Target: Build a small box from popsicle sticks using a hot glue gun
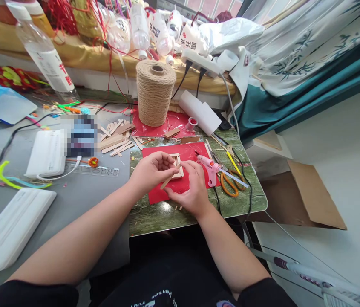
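Note:
Over a red sheet (pixel 159 195), both of my hands are on one flat wooden craft stick (pixel 167 182), held at a slant. My left hand (pixel 154 169) pinches it between thumb and fingertips. My right hand (pixel 192 187) has its fingertips at the stick's upper part and its thumb near the lower end. Just behind the fingers lies a small frame of craft sticks (pixel 180 172) on the sheet, partly hidden by my hands. To the right of my right hand is a pink glue gun (pixel 211 167) with a glue stick poking out its back.
Scissors (pixel 230 187) and a yellow pen (pixel 232 162) lie right of the glue gun. Loose craft sticks (pixel 116 140) are piled at left. A twine spool (pixel 156 96) stands behind. White power banks (pixel 45 153) and cables occupy the left side; a cardboard box (pixel 314 194) is beyond the right edge.

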`<state>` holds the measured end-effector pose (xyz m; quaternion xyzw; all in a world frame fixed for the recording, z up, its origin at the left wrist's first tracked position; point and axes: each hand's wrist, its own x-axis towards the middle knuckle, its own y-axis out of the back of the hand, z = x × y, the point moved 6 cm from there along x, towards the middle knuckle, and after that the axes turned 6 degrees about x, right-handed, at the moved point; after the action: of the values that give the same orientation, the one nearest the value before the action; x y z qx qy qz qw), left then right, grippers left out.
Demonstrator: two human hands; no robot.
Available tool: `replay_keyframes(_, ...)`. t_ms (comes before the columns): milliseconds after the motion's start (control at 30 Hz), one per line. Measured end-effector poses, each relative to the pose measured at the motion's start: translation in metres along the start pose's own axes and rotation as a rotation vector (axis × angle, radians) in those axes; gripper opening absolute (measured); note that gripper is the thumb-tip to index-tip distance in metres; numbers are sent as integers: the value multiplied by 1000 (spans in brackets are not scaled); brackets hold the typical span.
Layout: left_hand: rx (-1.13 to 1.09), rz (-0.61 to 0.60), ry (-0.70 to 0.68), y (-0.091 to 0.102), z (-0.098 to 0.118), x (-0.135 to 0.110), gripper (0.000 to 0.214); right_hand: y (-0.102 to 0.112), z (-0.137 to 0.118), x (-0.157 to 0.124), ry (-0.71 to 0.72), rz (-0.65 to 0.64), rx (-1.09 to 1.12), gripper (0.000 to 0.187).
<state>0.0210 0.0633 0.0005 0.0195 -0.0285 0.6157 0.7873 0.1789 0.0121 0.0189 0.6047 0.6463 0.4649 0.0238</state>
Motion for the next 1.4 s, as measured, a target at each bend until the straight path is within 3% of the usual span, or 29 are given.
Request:
replay_keyframes(300,66,14,-8,3,1,1,26,-5,-4,2,-15,24,5,95)
replay_keyframes(467,756,118,-243,28,5,10,24,8,14,-7,-125,29,53,89)
replay_keyframes(533,906,100,-260,34,-3,19,31,11,24,-17,-207,34,86,80)
replay_keyframes(733,1052,-9,-129,36,-27,34,28,4,43,-42,-379,38,158,74)
replay_keyframes(967,1165,-19,-24,36,-24,25,17,1,51,-43,-388,26,170,73)
replay_keyframes(1400,1258,-60,167,33,-22,18,25,4,60,-33,-345,-97,185,79)
